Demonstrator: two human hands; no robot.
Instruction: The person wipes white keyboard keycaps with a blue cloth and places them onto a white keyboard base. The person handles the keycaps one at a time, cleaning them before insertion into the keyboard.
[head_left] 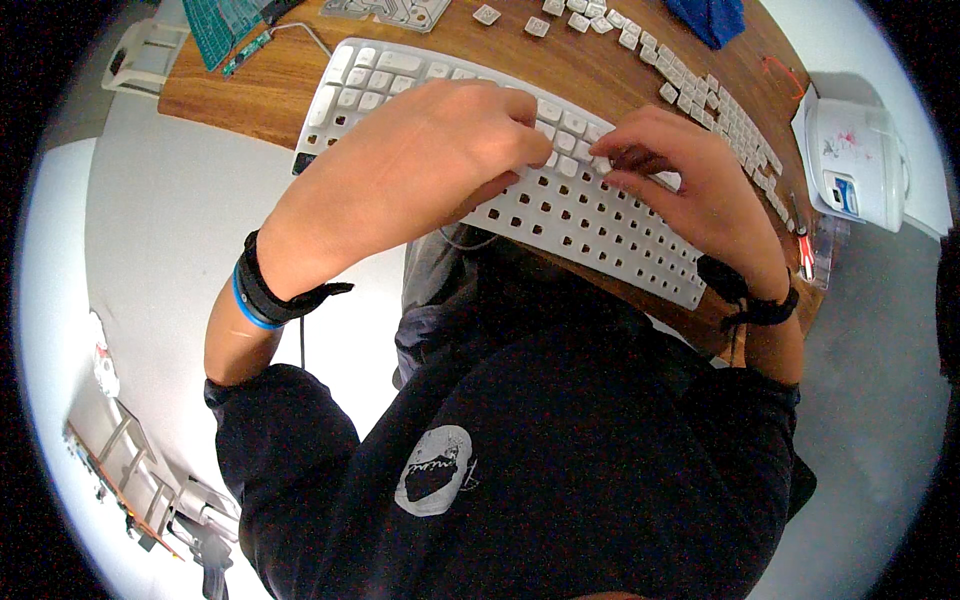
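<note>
A long white keyboard (575, 208) lies aslant on the near part of a wooden table (230, 100), running from the far left to the near right, in front of the person's body; seated keycaps (400, 62) fill much of its far left part and reach toward its middle, while the near and right parts show rows of dark, uncapped sockets (567, 240); the left hand (490, 130) arches over the keyboard's middle, its fingers curled inward and its forearm hiding a stretch of the keys; whether those fingers pinch anything cannot be told, as the tips are partly hidden.

The right hand (665, 165) reaches in from the right, thumb and forefinger bent toward each other with a gap behind the tips; a white keycap (602, 165) shows between these tips, though it is not clear whether they grip it or merely touch it; the other fingers fold close behind the forefinger.

Loose keycaps (715, 105) spread in a broad curved band along the far and right parts of the table; a blue cloth (712, 20) lies at the far edge, a patterned grey plate (385, 10) sits beyond the keyboard, and a green mat (212, 30) lies at the far left; a red-handled tool (805, 250) rests at the right edge, near a white container (855, 165).
</note>
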